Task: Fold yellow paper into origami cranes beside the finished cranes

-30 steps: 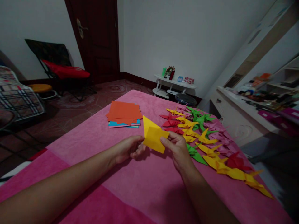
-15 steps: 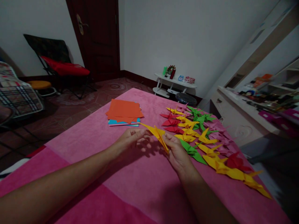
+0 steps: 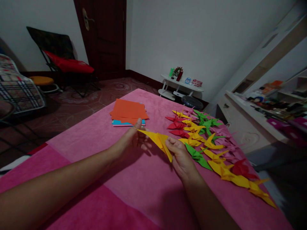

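cloth edges: pink cloth (image 3: 144,188) spread under both hands; far edge well beyond the grip, past the sheet stack; left edge well off to the left of the grip, dropping to dark floor; right edge out past the crane rows.
open room: bare cloth nearer than the grip and between the two forearms; a bare strip left of the grip; tight on the right, with a green crane (image 3: 198,156) just beside the holding fingers.
left hand (image 3: 133,140): closed in a pinch on the upper-left tip of the yellow folded paper (image 3: 157,139), thumb raised over the tip, other fingertips curled beneath.
right hand (image 3: 181,156): thumb and forefinger pressed together on the paper's right edge near its middle; palm low, close to the cloth.
yellow folded paper: held between the two pinches, lifted off the cloth; contact of the lower tip with the cloth not clear.
long axis: slanted, from the tip at the left pinch down to a sharp point nearer the wearer, beside the right thumb; narrow and tapered at both ends.
sheet stack (image 3: 128,111): orange on top, blue and pink edges beneath, flat, just beyond the left pinch, apart from it.
cranes (image 3: 211,143): yellow, red, green and pink, in rows right of the grip.
beyond the cloth: dark door (image 3: 105,38) and folding chair (image 3: 59,57) far left of the grip; low white shelf (image 3: 182,84) far beyond it.
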`<state>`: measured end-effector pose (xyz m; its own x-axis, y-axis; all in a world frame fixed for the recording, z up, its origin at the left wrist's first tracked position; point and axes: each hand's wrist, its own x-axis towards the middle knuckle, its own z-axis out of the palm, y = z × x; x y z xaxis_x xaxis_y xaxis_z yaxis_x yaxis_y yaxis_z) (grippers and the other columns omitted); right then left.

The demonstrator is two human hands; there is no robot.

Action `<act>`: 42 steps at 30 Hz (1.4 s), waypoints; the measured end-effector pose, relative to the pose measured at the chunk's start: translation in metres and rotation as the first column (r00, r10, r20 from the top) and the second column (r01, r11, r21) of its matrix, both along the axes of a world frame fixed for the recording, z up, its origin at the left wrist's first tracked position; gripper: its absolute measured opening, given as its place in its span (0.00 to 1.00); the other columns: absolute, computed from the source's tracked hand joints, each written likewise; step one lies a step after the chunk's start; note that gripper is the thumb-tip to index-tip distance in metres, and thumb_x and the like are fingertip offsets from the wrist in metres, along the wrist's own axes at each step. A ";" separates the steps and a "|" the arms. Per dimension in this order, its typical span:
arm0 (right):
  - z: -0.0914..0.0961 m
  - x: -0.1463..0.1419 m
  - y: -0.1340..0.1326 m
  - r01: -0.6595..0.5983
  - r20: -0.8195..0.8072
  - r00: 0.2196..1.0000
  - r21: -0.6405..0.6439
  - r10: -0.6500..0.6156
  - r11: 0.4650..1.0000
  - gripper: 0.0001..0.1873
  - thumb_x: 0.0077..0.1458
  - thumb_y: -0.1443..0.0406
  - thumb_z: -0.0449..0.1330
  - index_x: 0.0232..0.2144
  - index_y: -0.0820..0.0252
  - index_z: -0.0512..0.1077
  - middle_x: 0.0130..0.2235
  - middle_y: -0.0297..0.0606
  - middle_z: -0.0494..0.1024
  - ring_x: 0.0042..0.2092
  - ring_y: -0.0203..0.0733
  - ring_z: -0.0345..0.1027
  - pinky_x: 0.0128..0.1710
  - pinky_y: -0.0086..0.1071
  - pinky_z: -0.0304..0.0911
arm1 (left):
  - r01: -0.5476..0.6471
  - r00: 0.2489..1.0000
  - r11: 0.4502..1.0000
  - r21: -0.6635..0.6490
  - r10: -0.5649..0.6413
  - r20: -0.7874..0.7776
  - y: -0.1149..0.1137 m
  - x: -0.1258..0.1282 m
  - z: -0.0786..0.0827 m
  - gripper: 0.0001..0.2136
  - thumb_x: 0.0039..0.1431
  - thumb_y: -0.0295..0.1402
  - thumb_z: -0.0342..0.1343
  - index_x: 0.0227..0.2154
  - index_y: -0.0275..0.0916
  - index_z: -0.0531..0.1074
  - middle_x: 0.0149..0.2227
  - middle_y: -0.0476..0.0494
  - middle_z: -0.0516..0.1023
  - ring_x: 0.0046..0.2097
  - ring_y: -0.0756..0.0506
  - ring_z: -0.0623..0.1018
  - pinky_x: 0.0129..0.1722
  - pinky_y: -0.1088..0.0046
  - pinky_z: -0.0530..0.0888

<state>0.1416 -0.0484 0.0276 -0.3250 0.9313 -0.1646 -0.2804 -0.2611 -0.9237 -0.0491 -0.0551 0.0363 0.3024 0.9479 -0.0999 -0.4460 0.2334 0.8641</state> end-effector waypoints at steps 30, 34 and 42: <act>0.011 0.013 -0.009 -0.735 0.907 0.389 0.410 -0.160 0.540 0.09 0.52 0.69 0.63 0.38 0.57 0.76 0.43 0.37 0.75 0.47 0.42 0.66 0.47 0.34 0.61 | 0.539 0.661 0.614 0.576 0.116 -0.742 0.026 -0.032 -0.041 0.14 0.53 0.28 0.62 0.44 0.37 0.76 0.41 0.41 0.75 0.40 0.48 0.74 0.42 0.71 0.73; 0.017 0.023 -0.005 -0.747 0.889 0.448 0.430 -0.095 0.507 0.08 0.54 0.74 0.58 0.30 0.59 0.76 0.36 0.35 0.78 0.40 0.38 0.69 0.42 0.31 0.61 | 0.552 0.663 0.605 0.573 0.098 -0.742 0.024 -0.033 -0.038 0.10 0.55 0.30 0.60 0.41 0.36 0.77 0.40 0.40 0.76 0.41 0.48 0.75 0.43 0.70 0.73; 0.013 0.039 0.001 -0.674 0.881 0.471 0.390 -0.041 0.628 0.08 0.47 0.74 0.62 0.29 0.57 0.76 0.34 0.33 0.77 0.35 0.38 0.70 0.37 0.30 0.63 | 0.630 0.630 0.606 0.486 -0.033 -0.776 0.016 -0.029 -0.031 0.09 0.59 0.27 0.56 0.40 0.36 0.78 0.38 0.41 0.76 0.38 0.50 0.76 0.40 0.74 0.74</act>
